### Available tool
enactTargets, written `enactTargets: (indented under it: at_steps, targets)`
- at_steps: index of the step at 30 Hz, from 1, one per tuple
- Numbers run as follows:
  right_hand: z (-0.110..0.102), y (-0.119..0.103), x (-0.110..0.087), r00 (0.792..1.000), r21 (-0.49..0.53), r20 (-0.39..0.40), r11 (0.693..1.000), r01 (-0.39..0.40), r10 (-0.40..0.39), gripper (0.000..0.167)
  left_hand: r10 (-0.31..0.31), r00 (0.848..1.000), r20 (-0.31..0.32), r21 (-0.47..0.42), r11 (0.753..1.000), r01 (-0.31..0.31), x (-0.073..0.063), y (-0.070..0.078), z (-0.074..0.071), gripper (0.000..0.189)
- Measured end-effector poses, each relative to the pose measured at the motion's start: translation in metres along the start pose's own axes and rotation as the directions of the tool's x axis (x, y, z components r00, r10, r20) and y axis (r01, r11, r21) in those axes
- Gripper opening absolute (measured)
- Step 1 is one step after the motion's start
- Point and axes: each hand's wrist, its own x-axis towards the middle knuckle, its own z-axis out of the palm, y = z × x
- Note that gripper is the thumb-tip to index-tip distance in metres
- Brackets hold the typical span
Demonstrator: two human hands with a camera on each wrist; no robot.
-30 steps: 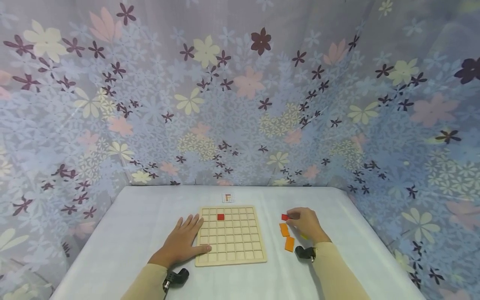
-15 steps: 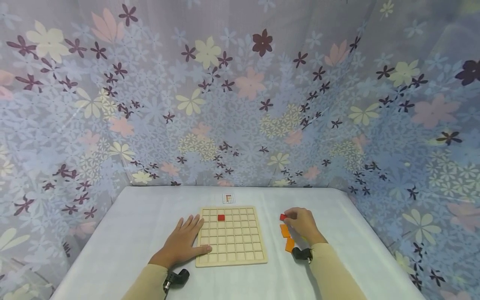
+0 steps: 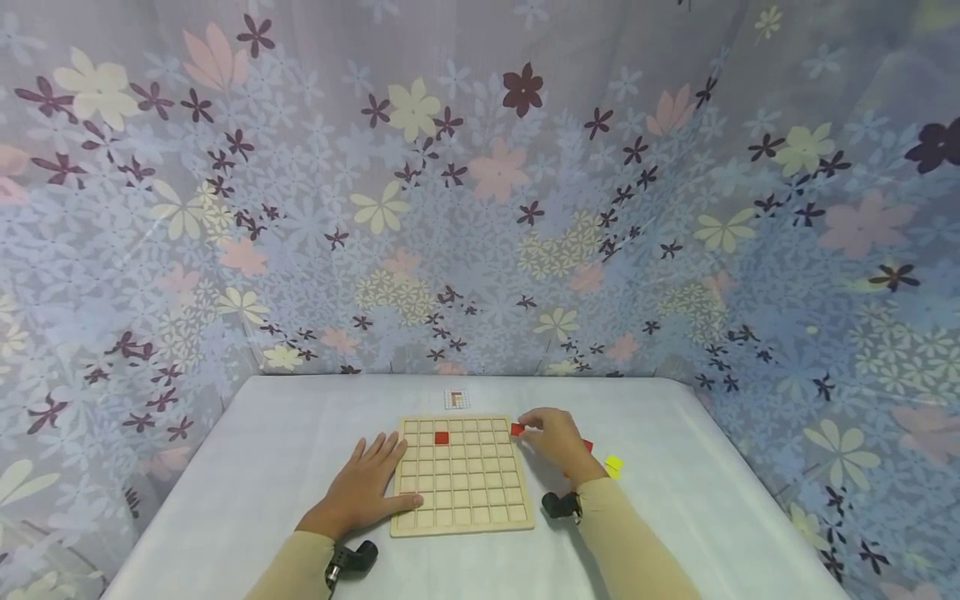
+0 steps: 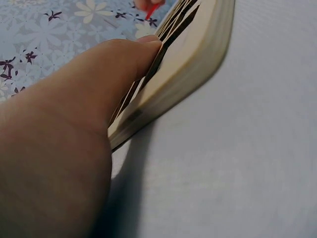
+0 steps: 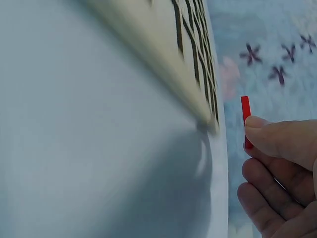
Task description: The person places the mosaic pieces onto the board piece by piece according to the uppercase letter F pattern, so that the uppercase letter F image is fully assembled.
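Observation:
A wooden grid board (image 3: 463,528) lies on the white table, one red square tile (image 3: 442,437) sitting in its second row from the back. My left hand (image 3: 366,483) rests with spread fingers on the board's left edge, the thumb over the front left squares. In the left wrist view that thumb (image 4: 133,54) lies along the board's rim. My right hand (image 3: 558,442) pinches another thin red tile (image 5: 246,121) between thumb and forefinger. It is at the board's back right corner, the tile overlapping the rim in the head view.
Yellow tiles (image 3: 613,465) lie to the right of my right forearm. A further red tile (image 3: 588,446) shows beside the wrist, and the orange tiles are mostly hidden under that arm. Behind the board lies a small printed pattern card (image 3: 457,398). Floral curtains (image 3: 480,250) surround the table.
My right hand has picked up a red tile from the pile on the right and carried it left to the board's edge. The yellow tiles have come into view. My left hand stays put.

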Motion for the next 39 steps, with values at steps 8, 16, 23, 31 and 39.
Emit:
enactTargets:
  at_steps: [8, 16, 23, 31, 39]
  targets:
    - [0.037, -0.029, 0.011, 0.987, 0.09, 0.125, 0.992, 0.086, -0.097, 0.023, 0.01, 1.0, 0.002, 0.003, 1.0, -0.01, -0.001, 0.002, 0.0, 0.111]
    - [0.06, -0.054, 0.02, 0.97, 0.056, 0.184, 0.987, 0.152, -0.16, 0.021, 0.015, 1.0, 0.005, 0.012, 1.0, -0.015, 0.001, 0.004, -0.001, 0.11]
    - [0.069, -0.061, 0.025, 0.975, 0.016, 0.176, 0.991, 0.135, -0.136, 0.019, 0.014, 1.0, 0.015, 0.032, 0.999, -0.015, 0.002, 0.003, 0.001, 0.112]
    - [0.071, -0.062, 0.028, 0.975, 0.011, 0.181, 0.992, 0.126, -0.126, 0.021, 0.002, 1.0, 0.01, 0.059, 0.998, -0.003, 0.006, -0.002, 0.005, 0.114]
    - [0.06, -0.057, 0.022, 0.977, 0.033, 0.173, 0.992, 0.119, -0.123, 0.026, -0.006, 1.0, 0.006, 0.051, 0.999, 0.006, 0.004, -0.005, 0.005, 0.114]
